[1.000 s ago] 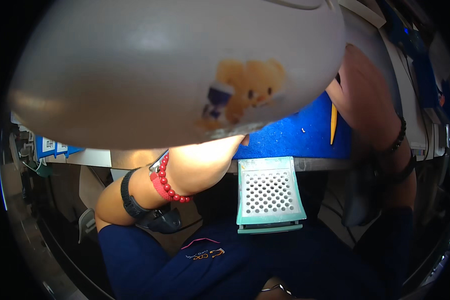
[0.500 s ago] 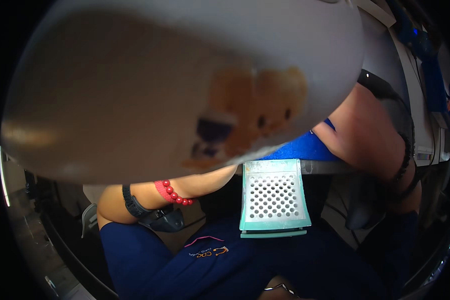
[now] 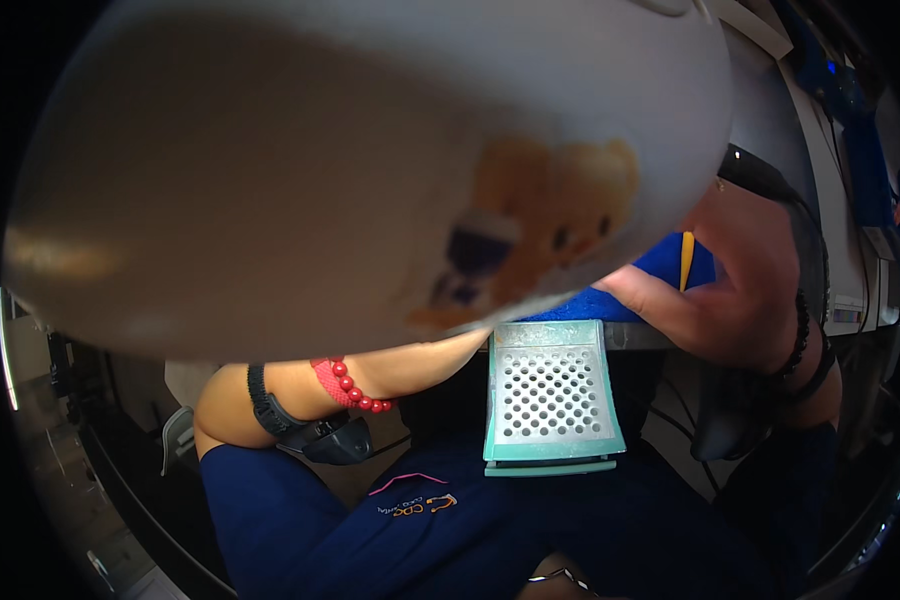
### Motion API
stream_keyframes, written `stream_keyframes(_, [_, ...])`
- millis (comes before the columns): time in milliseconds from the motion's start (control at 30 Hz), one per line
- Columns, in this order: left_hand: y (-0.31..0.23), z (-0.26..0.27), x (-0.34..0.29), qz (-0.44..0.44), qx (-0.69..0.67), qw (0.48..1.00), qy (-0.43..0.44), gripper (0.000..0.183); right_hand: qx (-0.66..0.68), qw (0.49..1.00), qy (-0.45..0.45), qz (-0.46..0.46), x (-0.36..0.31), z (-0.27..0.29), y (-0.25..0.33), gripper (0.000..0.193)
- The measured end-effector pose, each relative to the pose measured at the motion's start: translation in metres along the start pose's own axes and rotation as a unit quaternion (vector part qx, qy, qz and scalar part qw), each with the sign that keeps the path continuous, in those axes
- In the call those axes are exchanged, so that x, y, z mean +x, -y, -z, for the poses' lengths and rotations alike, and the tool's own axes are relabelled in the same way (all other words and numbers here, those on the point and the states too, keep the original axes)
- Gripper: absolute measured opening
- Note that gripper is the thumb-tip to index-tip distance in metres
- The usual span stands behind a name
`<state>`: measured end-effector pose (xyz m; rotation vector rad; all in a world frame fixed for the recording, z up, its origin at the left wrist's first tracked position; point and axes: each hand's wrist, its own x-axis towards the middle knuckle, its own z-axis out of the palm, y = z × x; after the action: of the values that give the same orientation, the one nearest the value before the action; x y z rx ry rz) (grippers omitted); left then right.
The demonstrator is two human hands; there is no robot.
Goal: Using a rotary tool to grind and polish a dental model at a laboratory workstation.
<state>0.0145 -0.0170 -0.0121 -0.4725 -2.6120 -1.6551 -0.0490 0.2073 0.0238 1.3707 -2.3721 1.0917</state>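
A large white rounded shade (image 3: 300,200) with a bear sticker (image 3: 560,210) fills the upper left and hides much of the work area. The heel of my left hand (image 3: 435,368) shows below its edge. The fingers of that hand are covered. To the right of the shade is my right hand (image 3: 730,285), with its thumb stretched left over a blue cloth-like surface (image 3: 582,302). A gap parts thumb and forefinger, though the fingertips are partly hidden. Through the gap shows a thin yellow strip (image 3: 687,260). Nothing is visibly gripped.
A pale green tray with a perforated metal plate (image 3: 553,395) juts from the table's front edge toward my lap, between my forearms. Dark devices with cables hang under both forearms. On the far right are blue boxes (image 3: 875,170) and a pale ledge.
My right hand has turned and its thumb has spread, uncovering the yellow strip. The sticker on the shade sits farther right in view. My left forearm has barely moved.
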Motion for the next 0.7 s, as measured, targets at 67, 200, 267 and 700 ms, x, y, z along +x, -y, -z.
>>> stream_keyframes(67, [-0.0008, 0.0003, -0.0007, -0.002, 0.004, 1.0, 0.0, 0.015, -0.006, 1.0, 0.0, 0.008, -0.0001, 0.0009, 0.0014, 0.039])
stream_keyframes(200, [-0.0008, -0.0016, -0.0006, -0.005, 0.01, 1.0, 0.002, 0.016, -0.026, 0.999, -0.005, 0.026, -0.0001, 0.0023, 0.0014, 0.039])
stream_keyframes(267, [-0.0012, -0.0024, -0.0008, -0.008, 0.013, 1.0, 0.004, 0.016, -0.019, 0.999, -0.002, 0.033, 0.0006, 0.0024, 0.0005, 0.038])
stream_keyframes(700, [-0.0036, -0.0058, 0.0013, -0.021, 0.005, 1.0, 0.014, 0.017, 0.039, 0.997, -0.01, 0.058, 0.0028, 0.0015, 0.0051, 0.03])
